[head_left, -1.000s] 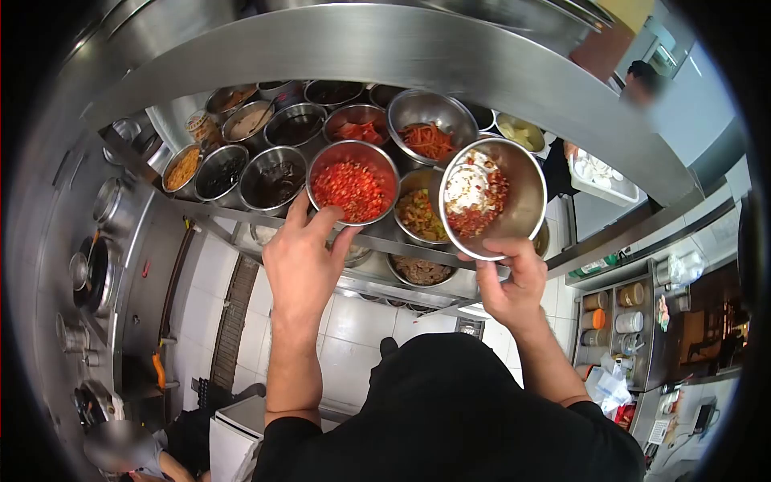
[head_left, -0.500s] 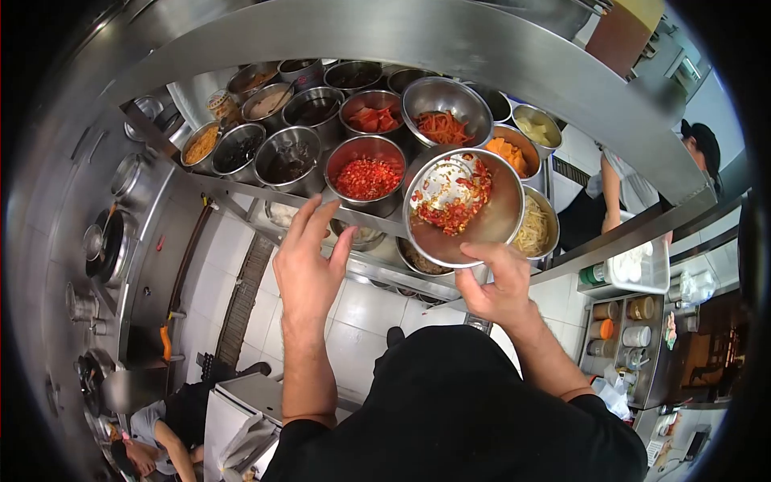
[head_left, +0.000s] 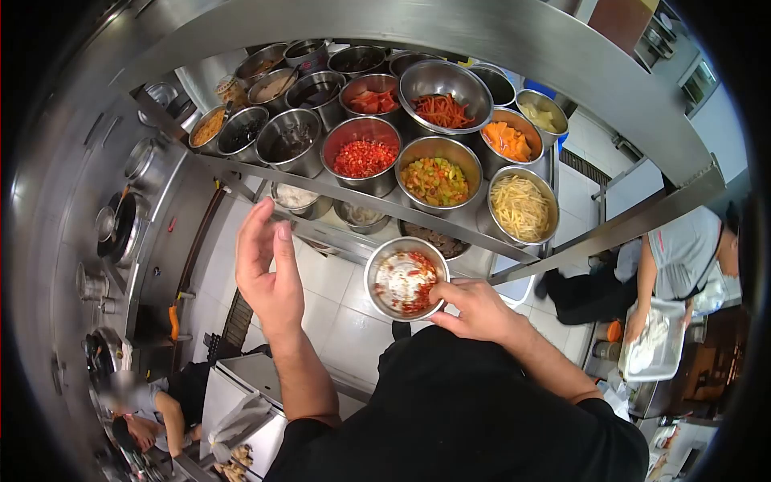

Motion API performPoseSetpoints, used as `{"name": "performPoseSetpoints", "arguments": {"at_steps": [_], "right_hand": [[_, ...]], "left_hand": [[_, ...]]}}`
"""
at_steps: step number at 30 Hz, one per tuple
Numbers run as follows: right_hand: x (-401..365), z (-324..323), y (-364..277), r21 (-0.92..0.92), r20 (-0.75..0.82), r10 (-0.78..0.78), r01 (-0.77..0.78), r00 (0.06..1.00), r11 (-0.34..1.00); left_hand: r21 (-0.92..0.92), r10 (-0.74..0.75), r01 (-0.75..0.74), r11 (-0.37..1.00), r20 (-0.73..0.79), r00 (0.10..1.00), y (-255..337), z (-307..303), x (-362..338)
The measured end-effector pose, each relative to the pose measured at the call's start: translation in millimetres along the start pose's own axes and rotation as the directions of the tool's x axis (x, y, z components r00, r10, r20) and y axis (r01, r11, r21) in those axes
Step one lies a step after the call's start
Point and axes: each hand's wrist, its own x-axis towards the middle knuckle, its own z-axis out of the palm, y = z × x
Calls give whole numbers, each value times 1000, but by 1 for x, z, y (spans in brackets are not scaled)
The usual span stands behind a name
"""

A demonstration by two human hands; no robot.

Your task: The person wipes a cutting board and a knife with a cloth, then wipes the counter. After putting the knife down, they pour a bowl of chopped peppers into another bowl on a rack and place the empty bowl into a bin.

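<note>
My right hand point(head_left: 482, 312) grips a small steel bowl point(head_left: 376, 291) by its right rim, just in front of my black clothing. Chopped red chilli and pale bits lie over its bottom and side, around a bright white patch. My left hand point(head_left: 269, 281) is raised beside the rack, fingers apart, holding nothing. Beyond the bowl, on the metal rack, stand a pot of chopped red chilli point(head_left: 364, 158), a pot of diced green and orange vegetables point(head_left: 436, 178) and a pot of pale yellow shreds point(head_left: 522, 207).
A steel rail point(head_left: 401, 210) edges the rack, with more bowls below, one holding dark brown food point(head_left: 438, 239). Carrot-coloured strips point(head_left: 444, 111) fill a bowl farther back. One person at right holds a white tub point(head_left: 654, 365); another person point(head_left: 165, 418) is at lower left.
The bowl has come down off the rack towards my body with my right hand, uncovering the diced vegetables. My left hand has moved left. The person at right has turned and handles the tub.
</note>
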Motion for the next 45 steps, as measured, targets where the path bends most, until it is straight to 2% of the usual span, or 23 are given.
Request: {"name": "performPoseSetpoints", "arguments": {"at_steps": [4,7,9,11,14,17,18,19,21,24,25,27,28,30,32,33,35,36,39,40,41,42,45], "right_hand": [[-29,-6,33,-134,173,124,-102,977,986],[-63,-2,66,-166,297,213,-170,931,971],[-95,5,97,-232,362,312,-239,878,943],[-135,16,133,-205,356,361,-305,862,930],[-197,38,185,-175,323,431,-394,843,902],[-261,58,239,-157,279,560,-538,780,828],[-282,72,265,-228,249,660,-619,709,752],[-306,85,290,-187,170,676,-650,717,736],[-341,111,340,-67,57,763,-760,644,647],[-351,113,364,59,-137,779,-780,611,623],[-346,112,371,110,-130,807,-801,576,589],[-333,102,381,199,-101,836,-812,539,548],[-322,102,392,362,31,879,-825,476,434],[-305,99,401,685,94,873,-667,478,292],[-291,94,414,896,200,892,-445,405,1],[-290,97,424,940,238,898,-321,371,-116],[-292,121,461,920,369,917,-197,152,-338],[-293,127,469,925,364,925,-156,110,-345],[-301,143,487,874,470,864,40,178,-484],[-301,140,485,871,484,850,-20,208,-491],[-302,136,482,863,485,842,23,235,-504],[-303,136,479,853,486,833,65,263,-518],[-306,132,467,805,487,824,217,291,-552]], "left_hand": [[104,105,-100,990,-47,993,42,8,-8],[290,293,-273,917,-27,956,80,21,-9],[269,374,-351,897,-40,926,107,33,-5],[309,488,-453,836,-43,872,137,49,2],[435,538,-476,765,-25,842,178,85,4],[554,701,-642,529,140,699,201,119,13],[616,698,-651,444,218,682,206,127,17],[669,670,-626,401,252,698,211,137,19],[755,606,-585,295,326,726,213,158,19],[725,631,-629,281,354,691,207,176,23],[719,648,-636,280,347,678,207,180,24],[789,602,-561,252,326,729,215,190,23],[828,607,-529,187,326,725,215,191,28],[893,546,-430,133,296,784,221,194,31],[947,482,-312,78,238,843,221,190,42],[946,505,-318,59,246,827,216,186,49],[945,545,-326,15,266,795,207,178,57],[926,562,-373,-62,342,753,208,181,58],[848,519,-448,-282,528,672,210,180,58],[824,461,-435,-362,564,685,209,168,69],[793,400,-420,-441,593,699,208,155,80],[668,328,-400,-628,693,642,206,141,92],[577,231,-441,-687,749,621,205,123,101]]}}
